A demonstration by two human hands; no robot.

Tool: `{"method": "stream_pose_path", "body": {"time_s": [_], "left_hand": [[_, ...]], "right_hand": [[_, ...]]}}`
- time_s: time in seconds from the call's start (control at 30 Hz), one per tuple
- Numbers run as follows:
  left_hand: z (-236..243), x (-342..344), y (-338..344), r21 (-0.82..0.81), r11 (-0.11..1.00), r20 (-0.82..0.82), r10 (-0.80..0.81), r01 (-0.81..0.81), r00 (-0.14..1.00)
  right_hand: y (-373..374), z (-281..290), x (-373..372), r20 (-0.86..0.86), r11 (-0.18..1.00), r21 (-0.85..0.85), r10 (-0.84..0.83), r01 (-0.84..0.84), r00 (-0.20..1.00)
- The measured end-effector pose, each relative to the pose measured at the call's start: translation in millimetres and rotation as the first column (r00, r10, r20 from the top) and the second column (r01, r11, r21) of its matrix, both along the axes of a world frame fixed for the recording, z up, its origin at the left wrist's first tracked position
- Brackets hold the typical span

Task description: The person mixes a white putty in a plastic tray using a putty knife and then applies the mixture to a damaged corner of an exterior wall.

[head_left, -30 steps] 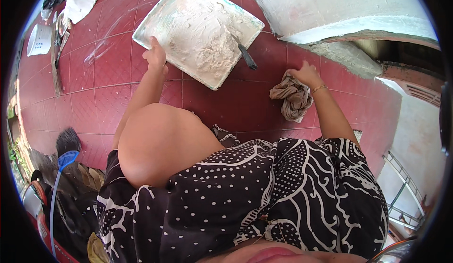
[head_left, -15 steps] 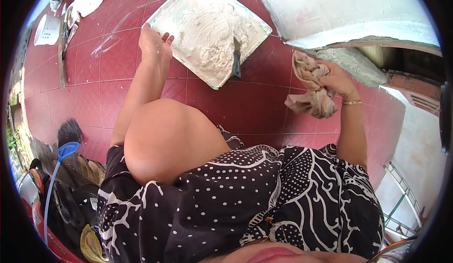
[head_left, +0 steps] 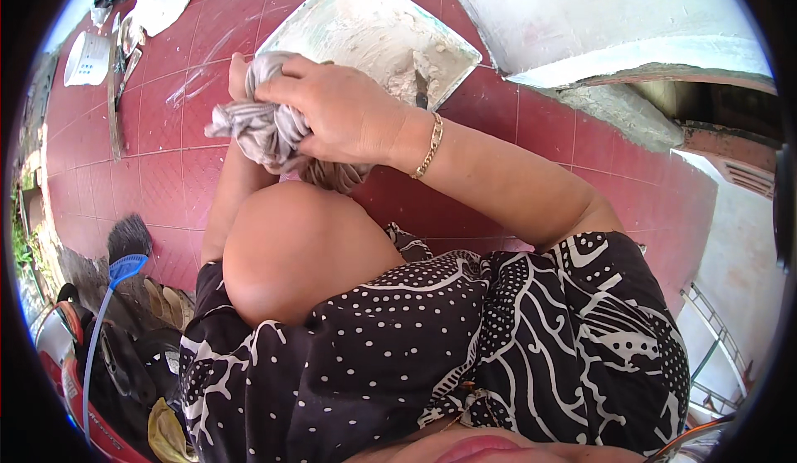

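Note:
My right hand (head_left: 340, 114) is closed around a crumpled grey-beige cloth (head_left: 270, 127), pressing it over my left wrist and hand. Only a sliver of my left hand (head_left: 238, 77) shows beside the cloth; its fingers are hidden. Beyond both hands, a square white tray (head_left: 459, 79) lies tilted cornerwise on the red tiles. Pale, creamy paste (head_left: 374, 35) is spread across it. A putty knife (head_left: 421, 79) with a dark handle rests in the paste near the tray's right side, partly covered by my right wrist.
A white wall (head_left: 598, 14) with a broken lower edge rises at the right. At far left are a white basket (head_left: 85, 58), a white plastic bag (head_left: 166, 0) and a wooden strip (head_left: 114, 122). A blue broom (head_left: 127, 270) stands lower left; a metal rack (head_left: 714, 338) is lower right.
My right hand has carried the cloth from the right side across to the left, onto my left wrist and hand. The left hand, earlier bare with fingers apart, is now mostly covered.

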State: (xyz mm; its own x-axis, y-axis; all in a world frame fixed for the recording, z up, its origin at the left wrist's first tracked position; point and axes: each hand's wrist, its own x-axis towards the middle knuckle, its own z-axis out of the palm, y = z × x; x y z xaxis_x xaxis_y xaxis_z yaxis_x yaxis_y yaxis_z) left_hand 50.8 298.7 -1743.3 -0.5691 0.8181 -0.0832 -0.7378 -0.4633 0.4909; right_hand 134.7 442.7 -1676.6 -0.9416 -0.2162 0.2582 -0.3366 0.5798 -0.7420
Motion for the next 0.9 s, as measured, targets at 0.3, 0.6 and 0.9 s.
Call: {"method": "stream_pose_path", "body": {"time_s": [0.3,0.6,0.9], "left_hand": [[26,-73,-50,-0.606,0.443,-0.104,0.779,-0.660,0.618],[23,-83,-75,-0.591,0.426,-0.065,0.821,-0.685,0.567],[-20,-82,-53,-0.578,0.363,-0.261,0.766,-0.731,0.587]], "right_hand": [[-8,-10,-35,0.394,0.959,-0.120,0.285,-0.258,0.874],[-40,26,4,0.200,0.902,-0.325,0.358,-0.283,0.912],[-21,-119,83,0.407,0.894,0.144,0.337,-0.424,0.849]]}}
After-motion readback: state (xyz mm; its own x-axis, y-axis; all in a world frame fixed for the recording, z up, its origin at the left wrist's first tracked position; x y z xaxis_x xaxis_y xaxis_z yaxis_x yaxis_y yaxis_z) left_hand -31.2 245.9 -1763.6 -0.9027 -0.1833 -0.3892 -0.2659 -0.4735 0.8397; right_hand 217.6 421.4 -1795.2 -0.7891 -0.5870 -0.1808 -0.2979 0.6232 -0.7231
